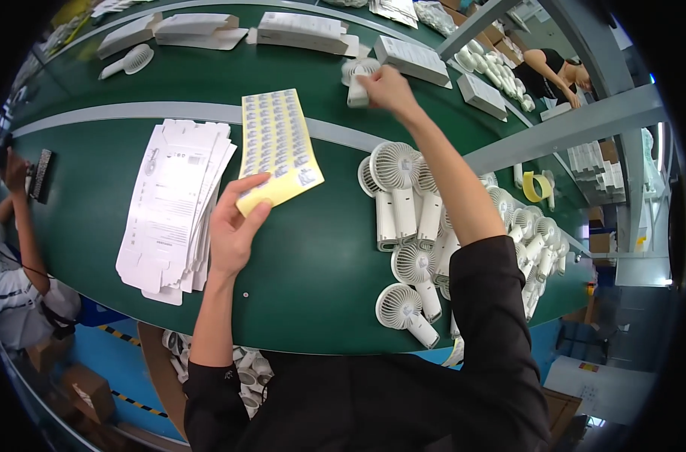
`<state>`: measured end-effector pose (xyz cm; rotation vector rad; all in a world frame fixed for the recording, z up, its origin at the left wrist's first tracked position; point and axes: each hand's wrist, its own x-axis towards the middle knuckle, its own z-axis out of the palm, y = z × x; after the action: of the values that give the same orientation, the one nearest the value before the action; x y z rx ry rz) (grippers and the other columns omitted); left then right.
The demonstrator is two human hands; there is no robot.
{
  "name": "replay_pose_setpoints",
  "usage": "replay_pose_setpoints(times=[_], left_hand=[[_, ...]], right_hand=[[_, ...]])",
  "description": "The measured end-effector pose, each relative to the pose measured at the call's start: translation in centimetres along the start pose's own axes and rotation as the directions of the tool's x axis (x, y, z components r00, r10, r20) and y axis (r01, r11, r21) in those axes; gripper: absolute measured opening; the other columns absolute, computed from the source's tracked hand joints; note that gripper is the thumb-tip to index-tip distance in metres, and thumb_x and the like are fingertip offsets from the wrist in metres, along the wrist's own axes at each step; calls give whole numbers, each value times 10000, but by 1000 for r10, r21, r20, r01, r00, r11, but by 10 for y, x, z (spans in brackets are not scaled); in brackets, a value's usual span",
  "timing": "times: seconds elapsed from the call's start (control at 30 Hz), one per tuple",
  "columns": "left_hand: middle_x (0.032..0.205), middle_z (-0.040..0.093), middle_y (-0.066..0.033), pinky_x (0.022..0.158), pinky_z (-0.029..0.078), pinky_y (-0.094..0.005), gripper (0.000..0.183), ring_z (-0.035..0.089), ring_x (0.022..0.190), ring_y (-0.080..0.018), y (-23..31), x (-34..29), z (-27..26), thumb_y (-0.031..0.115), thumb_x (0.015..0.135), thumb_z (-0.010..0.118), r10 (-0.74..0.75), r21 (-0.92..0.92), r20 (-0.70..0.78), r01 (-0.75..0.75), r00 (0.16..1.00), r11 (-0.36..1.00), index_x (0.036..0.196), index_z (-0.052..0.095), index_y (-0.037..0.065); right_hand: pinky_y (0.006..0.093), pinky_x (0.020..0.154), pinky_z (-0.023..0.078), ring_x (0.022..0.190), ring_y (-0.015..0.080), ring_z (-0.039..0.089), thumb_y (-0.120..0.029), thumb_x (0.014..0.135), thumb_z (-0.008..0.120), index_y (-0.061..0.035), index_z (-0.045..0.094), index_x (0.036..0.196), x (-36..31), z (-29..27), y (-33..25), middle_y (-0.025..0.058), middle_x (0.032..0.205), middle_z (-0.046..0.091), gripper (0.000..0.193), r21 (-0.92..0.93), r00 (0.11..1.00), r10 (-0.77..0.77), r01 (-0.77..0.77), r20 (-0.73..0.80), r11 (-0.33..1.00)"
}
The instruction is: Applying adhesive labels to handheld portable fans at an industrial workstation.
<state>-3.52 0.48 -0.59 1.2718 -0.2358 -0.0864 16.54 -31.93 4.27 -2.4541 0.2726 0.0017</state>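
My left hand (233,230) pinches the lower corner of a yellow sticker sheet (271,128) covered in rows of small printed labels. With my arm stretched out, my right hand (389,89) grips a white handheld fan (357,95) above the far part of the green table; its head is slightly blurred. To the left of the sheet lies a stack of flat white cartons (168,203). Under and beside my right forearm are several more white handheld fans (399,307), some lying on top of one another.
A row of white boxes (301,32) lines the far side, with a single fan (135,60) nearby. Metal frame posts (561,124) rise at right, near a yellow tape ring (537,187). Co-workers sit at far left (26,286) and far right (550,74). A carton of fans stands below the table.
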Motion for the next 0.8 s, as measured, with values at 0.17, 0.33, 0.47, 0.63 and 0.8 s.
replay_pose_setpoints(times=[0.17,0.33,0.47,0.63,0.8], left_hand=[[1270,648,-89,946,477,-245,344,612,1122,-117,4,2,11,42,995,659,-26,36,40,25,999,999,1332,609,1],[1236,658,-74,929,485,-239,306,621,1097,-108,-1,-1,13,40,997,659,-48,135,55,41,997,990,1301,635,14],[1205,663,-60,870,490,-207,276,626,1057,-88,-6,-1,17,24,1004,641,-91,87,23,89,996,992,1280,640,6],[1141,672,-44,809,472,-193,232,608,974,-57,-11,-2,21,63,1015,642,-73,140,24,68,997,988,1240,657,5],[1101,660,-30,755,452,-187,248,608,943,-49,-19,0,28,96,1017,652,-79,209,14,74,997,975,1252,652,19]], right_hand=[[377,790,549,869,272,703,-220,909,732,27,684,978,-30,-10,1,166,916,711,260,-126,870,-425,406,-251,905],[360,833,516,933,265,651,-104,875,756,3,689,981,-156,-6,-42,116,1007,682,165,134,629,-777,768,19,626],[435,914,477,1078,348,577,-145,816,821,-24,640,1156,-209,7,-49,144,1164,608,404,-83,626,-775,780,93,620],[422,844,453,923,338,580,-213,831,814,-4,611,1098,-233,7,-20,138,1011,607,395,-145,688,-719,705,-102,695],[414,796,431,834,321,578,-315,827,821,9,564,978,-247,-16,23,157,876,617,440,-600,876,-459,290,-146,745]])
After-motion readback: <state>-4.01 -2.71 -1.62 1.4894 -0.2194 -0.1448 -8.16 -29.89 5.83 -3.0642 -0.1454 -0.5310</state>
